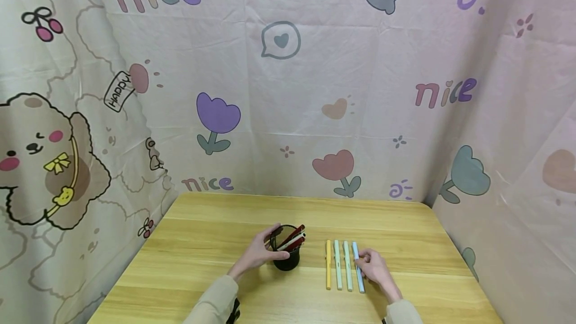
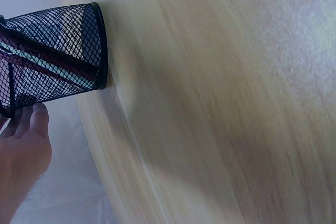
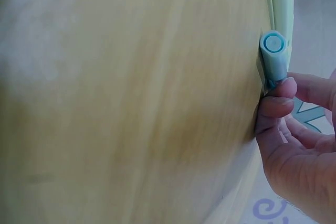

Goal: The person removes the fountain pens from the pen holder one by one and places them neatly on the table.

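Note:
A black mesh pen holder point(image 1: 286, 263) stands upright on the wooden table, with dark red and white pens point(image 1: 294, 239) leaning in it. My left hand point(image 1: 257, 254) holds it from the left, thumb across the front and fingers at the far side. The left wrist view shows the mesh wall of the holder point(image 2: 58, 51) close up. To the right lie a yellow pen point(image 1: 328, 264), two pale green pens point(image 1: 338, 264) and a light blue pen point(image 1: 360, 276), side by side. Thumb and fingers of my right hand point(image 1: 374, 268) pinch the blue pen point(image 3: 274, 61) from its right side.
The light wooden table point(image 1: 202, 224) has rounded far corners. Behind it hangs a pale printed curtain point(image 1: 279, 104), and another curtain with a bear print point(image 1: 49, 164) runs along the left. Cloth also hangs along the right side.

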A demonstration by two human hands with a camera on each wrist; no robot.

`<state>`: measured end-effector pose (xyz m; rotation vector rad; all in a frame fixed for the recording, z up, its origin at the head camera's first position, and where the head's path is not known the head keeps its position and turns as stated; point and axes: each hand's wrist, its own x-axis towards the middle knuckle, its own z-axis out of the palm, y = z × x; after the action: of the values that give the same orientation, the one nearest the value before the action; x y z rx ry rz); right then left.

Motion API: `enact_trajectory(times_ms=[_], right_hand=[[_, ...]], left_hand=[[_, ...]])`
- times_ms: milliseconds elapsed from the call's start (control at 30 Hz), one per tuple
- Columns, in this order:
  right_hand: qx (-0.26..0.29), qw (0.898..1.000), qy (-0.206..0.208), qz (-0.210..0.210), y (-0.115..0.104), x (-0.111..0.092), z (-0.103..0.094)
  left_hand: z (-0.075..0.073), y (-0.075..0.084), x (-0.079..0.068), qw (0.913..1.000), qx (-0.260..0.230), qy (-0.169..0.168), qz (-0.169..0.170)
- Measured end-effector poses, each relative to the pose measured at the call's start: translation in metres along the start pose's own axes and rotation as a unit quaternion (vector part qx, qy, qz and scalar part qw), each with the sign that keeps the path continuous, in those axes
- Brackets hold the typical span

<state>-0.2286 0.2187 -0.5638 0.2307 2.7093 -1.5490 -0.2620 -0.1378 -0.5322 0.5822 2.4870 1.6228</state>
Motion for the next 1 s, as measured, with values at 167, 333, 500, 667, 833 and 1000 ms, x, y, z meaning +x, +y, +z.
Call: enact_trajectory(times_ms=[167, 333, 500, 667, 833, 1000], right_hand=[[-0.002, 1.0, 0.002, -0.006, 0.0, 0.0, 0.0], [0.001, 1.0, 0.003, -0.001, 0.001, 0.0, 0.0], [0.014, 1.0, 0.0, -0.008, -0.001, 0.0, -0.001], [0.016, 1.0, 0.012, -0.019, -0.007, -0.002, -0.002], [0.036, 0.996, 0.033, -0.078, -0.021, 0.0, 0.005], [0.082, 0.987, 0.008, -0.135, -0.044, -0.002, 0.021]], left_hand=[[-0.001, 0.0, 0.0, 1.0, -0.005, -0.001, -0.001], [0.0, -0.001, 0.0, 0.9997, -0.021, -0.004, -0.007], [0.0, -0.001, 0.001, 0.9996, -0.026, -0.004, -0.009], [0.0, 0.0, 0.001, 0.9998, -0.02, -0.006, -0.004], [0.0, 0.0, 0.001, 0.9999, -0.012, -0.003, -0.003], [0.0, 0.0, 0.0, 1.0, -0.006, -0.002, -0.005]])
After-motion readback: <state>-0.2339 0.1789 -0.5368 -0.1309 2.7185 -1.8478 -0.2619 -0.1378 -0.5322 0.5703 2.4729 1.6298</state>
